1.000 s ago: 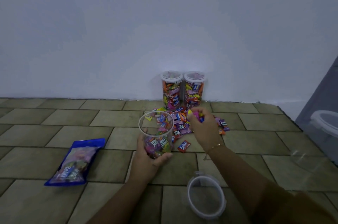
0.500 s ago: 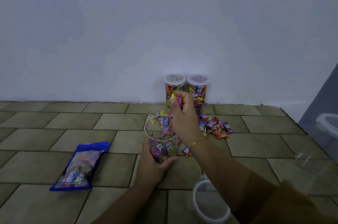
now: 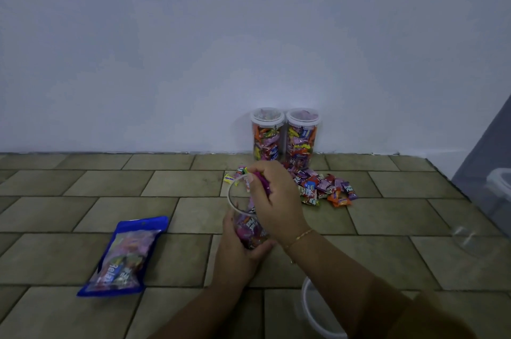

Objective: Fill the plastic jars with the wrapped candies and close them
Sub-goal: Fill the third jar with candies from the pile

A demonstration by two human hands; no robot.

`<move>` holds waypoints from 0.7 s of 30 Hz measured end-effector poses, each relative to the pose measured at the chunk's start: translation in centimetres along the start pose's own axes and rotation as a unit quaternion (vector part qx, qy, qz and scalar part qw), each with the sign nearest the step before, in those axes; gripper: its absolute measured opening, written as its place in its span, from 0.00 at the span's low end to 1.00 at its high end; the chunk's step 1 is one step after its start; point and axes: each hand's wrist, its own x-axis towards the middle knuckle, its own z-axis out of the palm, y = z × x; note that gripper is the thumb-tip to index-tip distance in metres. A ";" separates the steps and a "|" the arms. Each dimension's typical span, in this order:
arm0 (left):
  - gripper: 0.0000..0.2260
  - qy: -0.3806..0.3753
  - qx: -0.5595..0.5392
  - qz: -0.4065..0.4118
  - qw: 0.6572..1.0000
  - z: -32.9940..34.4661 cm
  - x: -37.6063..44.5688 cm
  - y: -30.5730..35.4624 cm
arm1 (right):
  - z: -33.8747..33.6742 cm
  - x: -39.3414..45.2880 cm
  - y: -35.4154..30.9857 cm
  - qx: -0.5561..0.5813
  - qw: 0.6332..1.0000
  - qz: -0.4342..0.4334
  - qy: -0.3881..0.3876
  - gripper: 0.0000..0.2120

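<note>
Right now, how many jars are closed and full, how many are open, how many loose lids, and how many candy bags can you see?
Closed full jars: 2, the left closed jar and right closed jar by the wall.
Open jars: 1, the open jar that the left hand grips.
Loose lids: 1, the lid near the right arm.
Candy bags: 1, the blue bag.
Total: 5.

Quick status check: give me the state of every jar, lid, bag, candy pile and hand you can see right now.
Two clear plastic jars by the wall: full, lidded.
Clear open jar: unlidded, partly filled, tilted.
Left hand: grips the open jar.
Right hand: holds wrapped candies over its mouth.
Loose candy pile: on floor.
Blue candy bag: lying flat.
White-rimmed lid: on floor.
</note>
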 end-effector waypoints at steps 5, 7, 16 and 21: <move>0.40 -0.009 0.000 0.000 1.000 0.1 0.1 -0.4 | 0.2 -0.3 0.6 -0.021 0.999 -0.038 -0.004 0.11; 0.40 -0.013 0.003 -0.005 1.000 0.1 0.2 -0.5 | 0.4 -0.4 0.8 -0.018 0.999 -0.036 0.012 0.11; 0.45 -0.022 -0.014 -0.020 0.999 0.1 0.4 -0.7 | 1.0 -0.7 1.1 -0.013 0.996 -0.046 0.072 0.17; 0.42 -0.026 -0.020 -0.015 0.999 0.0 0.5 -1.2 | 1.2 -0.9 0.8 -0.029 0.995 -0.040 0.085 0.15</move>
